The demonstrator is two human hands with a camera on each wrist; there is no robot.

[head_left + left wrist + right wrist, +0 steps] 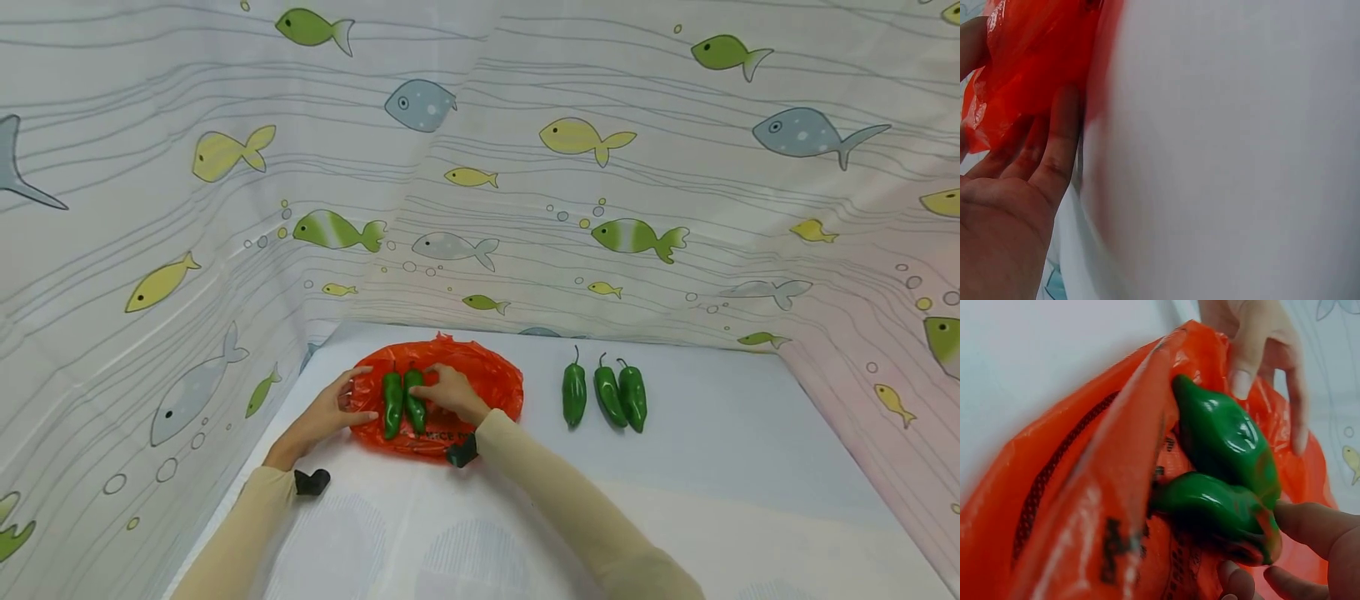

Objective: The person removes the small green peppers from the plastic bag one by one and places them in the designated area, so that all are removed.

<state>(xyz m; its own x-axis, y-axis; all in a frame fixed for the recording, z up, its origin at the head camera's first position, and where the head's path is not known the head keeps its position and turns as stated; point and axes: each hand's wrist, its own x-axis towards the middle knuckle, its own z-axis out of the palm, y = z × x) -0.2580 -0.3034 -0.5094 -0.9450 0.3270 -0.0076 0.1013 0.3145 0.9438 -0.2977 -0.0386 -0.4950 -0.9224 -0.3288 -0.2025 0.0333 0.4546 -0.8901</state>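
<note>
Two green peppers lie side by side on a crinkled red plastic bag (495, 383), the left pepper (392, 406) and the right pepper (415, 404). My right hand (450, 393) pinches the right pepper; in the right wrist view the thumb and fingers of this hand (1329, 550) are at the end of the lower pepper (1210, 506). At the bag's left edge, my left hand (326, 417) is spread with fingers apart. The left wrist view shows relaxed fingers of this hand (1016, 200) against the red plastic (1041, 50), some fingertips hidden by it.
Three more green peppers lie on the white table right of the bag: one alone (573, 396), and two close together, a middle one (609, 398) and a right one (633, 398). Fish-patterned cloth walls (525, 250) stand behind and at both sides of the table.
</note>
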